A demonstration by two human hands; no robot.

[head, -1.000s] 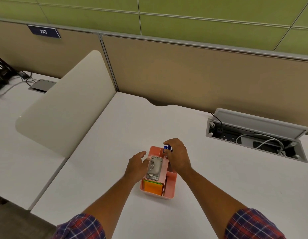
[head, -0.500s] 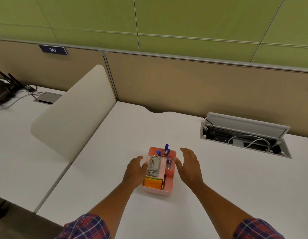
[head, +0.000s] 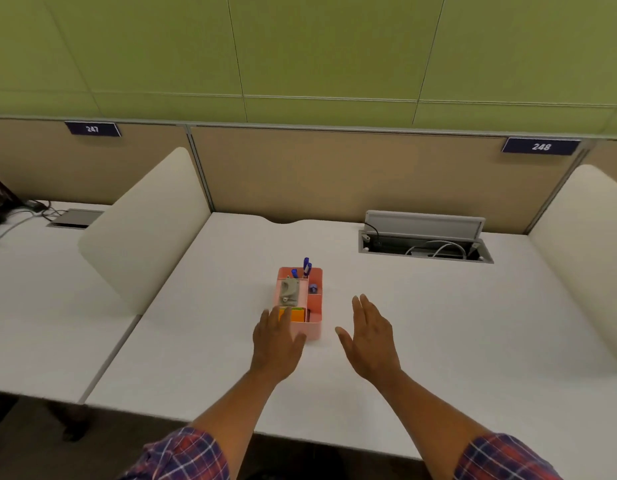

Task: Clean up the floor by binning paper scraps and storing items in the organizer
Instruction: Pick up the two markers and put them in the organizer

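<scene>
A pink organizer point(head: 315, 327) stands on the white desk point(head: 421, 323). In it are blue pens point(head: 306, 266) upright at the back, a grey stapler point(head: 289, 291), orange and yellow sticky notes point(head: 296, 314) and a small blue-capped item point(head: 313, 288). My left hand point(head: 276, 341) hovers in front of the organizer's near left corner with fingers straight, holding nothing. My right hand point(head: 369, 336) is flat and empty to the right of the organizer, apart from it.
An open cable hatch point(head: 424, 242) with white cables sits at the back right of the desk. White side dividers point(head: 144, 230) flank the desk. The neighbouring desk on the left carries black cables point(head: 9, 209). Tan partition panels stand behind.
My right hand let go of the blue pens and both hands drew back from the organizer toward me. The camera tilted up and pulled back.
</scene>
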